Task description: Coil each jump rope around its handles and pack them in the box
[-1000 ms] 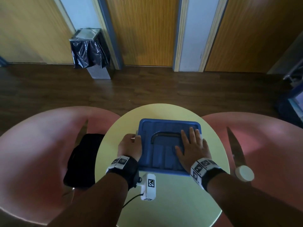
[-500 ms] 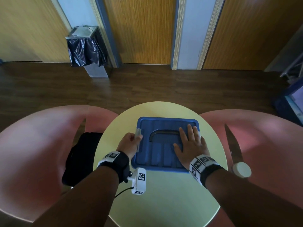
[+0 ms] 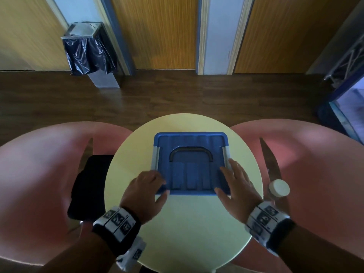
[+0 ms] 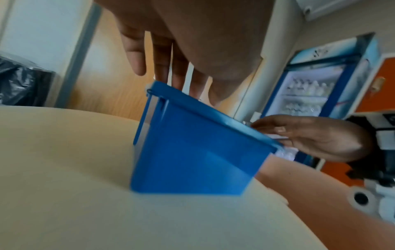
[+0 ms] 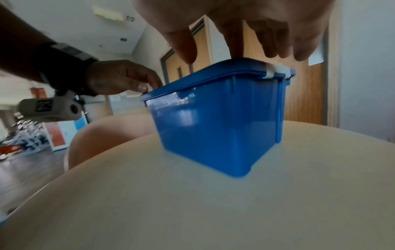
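The blue lidded box [image 3: 190,164] stands in the middle of the round yellow table [image 3: 183,223], its lid on. The left hand [image 3: 144,191] rests at the box's near left corner, the right hand [image 3: 238,186] at its near right corner; both have relaxed, spread fingers touching the lid edge, gripping nothing.

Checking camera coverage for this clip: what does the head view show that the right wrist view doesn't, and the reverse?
Only the head view shows the lid's top with its folded carry handle, the lined bin and a black bag on the pink seat. Only the right wrist view shows the blue box side walls and the white clip from the side. Both show the left hand, right hand and yellow table.
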Motion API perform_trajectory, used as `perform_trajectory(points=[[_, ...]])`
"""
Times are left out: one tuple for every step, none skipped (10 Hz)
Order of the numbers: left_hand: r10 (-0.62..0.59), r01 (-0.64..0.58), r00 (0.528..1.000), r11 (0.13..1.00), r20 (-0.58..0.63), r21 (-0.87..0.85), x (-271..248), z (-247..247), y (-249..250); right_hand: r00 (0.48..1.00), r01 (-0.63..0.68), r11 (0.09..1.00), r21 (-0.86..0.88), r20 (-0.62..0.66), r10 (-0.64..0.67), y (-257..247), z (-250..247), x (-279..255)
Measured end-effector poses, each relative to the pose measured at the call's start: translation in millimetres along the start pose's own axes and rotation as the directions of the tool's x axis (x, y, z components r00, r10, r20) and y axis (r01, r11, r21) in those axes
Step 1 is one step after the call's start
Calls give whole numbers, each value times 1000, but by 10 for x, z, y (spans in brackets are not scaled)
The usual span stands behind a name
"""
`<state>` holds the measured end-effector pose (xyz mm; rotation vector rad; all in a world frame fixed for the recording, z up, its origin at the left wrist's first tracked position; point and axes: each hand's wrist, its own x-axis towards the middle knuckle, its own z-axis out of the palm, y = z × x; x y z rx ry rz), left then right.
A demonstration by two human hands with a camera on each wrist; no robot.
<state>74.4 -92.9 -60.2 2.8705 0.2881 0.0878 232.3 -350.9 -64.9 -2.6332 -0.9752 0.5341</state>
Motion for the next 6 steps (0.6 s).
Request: perform_trajectory(points=[[40, -45, 998, 992, 44, 121, -402, 193, -19, 998, 46, 995, -84, 42, -43, 109, 194, -420], [8, -35, 990, 981, 142, 192, -608, 331, -18, 995, 14, 988, -153, 96, 0, 142, 232, -549], [-26, -10, 988, 972, 150, 235, -560, 381, 0, 993, 38, 978, -207, 120, -13, 25, 71, -469], [-69, 34, 986, 976, 155, 216, -355, 310, -31, 962, -6, 983, -186, 268, 57, -90, -98, -363], [-117, 84, 976, 981, 186, 174, -52, 200, -88, 953, -43, 980, -194, 287, 99, -135, -221, -117], [-200, 160, 934, 975, 296, 154, 334, 59, -118, 948, -84, 972, -221, 283, 146, -160, -370, 218]])
